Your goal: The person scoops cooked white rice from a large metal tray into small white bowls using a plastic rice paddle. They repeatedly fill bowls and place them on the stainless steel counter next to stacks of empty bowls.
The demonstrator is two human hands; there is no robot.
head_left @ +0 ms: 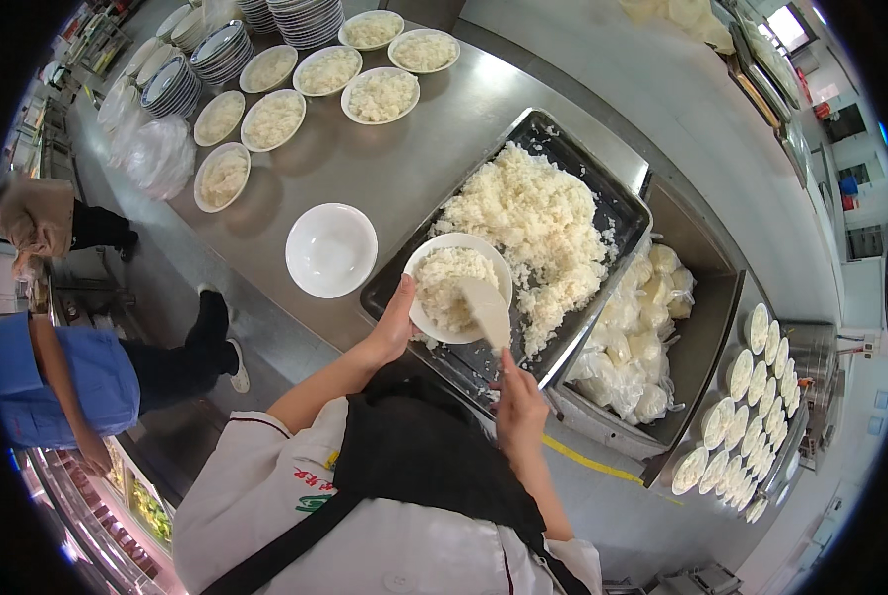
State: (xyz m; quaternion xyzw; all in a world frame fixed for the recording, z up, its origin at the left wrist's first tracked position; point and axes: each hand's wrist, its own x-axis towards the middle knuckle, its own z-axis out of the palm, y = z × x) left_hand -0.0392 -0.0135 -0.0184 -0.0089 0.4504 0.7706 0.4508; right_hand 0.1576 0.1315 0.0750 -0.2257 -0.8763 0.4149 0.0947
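The left hand (394, 322) is closed on the side of a white bowl of rice (449, 283), its thumb at the rim; how the other fingers sit beneath cannot be told. This one bowl is held tilted over the near left corner of a black tray (625, 190). The right hand (520, 402) is wrapped snugly around the handle of one pale paddle (486, 305), whose flat blade lies against the rice inside the bowl. A single heap of loose rice (533, 213) covers much of the tray, with stray grains near its edges. The tray stands at the right end of the steel counter (265, 238). One empty white bowl (331, 250) sits by the counter's near edge, just beside the tray. Toward the left end stand eight filled bowls (274, 120), spread from the near edge to the far one. Behind them are several stacks of plates (171, 87), too overlapped to count, and a clear plastic bag (158, 159) near the corner. Past the right end, a metal basin (697, 347) contains bagged pale items (628, 342), their number unclear. Two people (67, 372) are off to the left.
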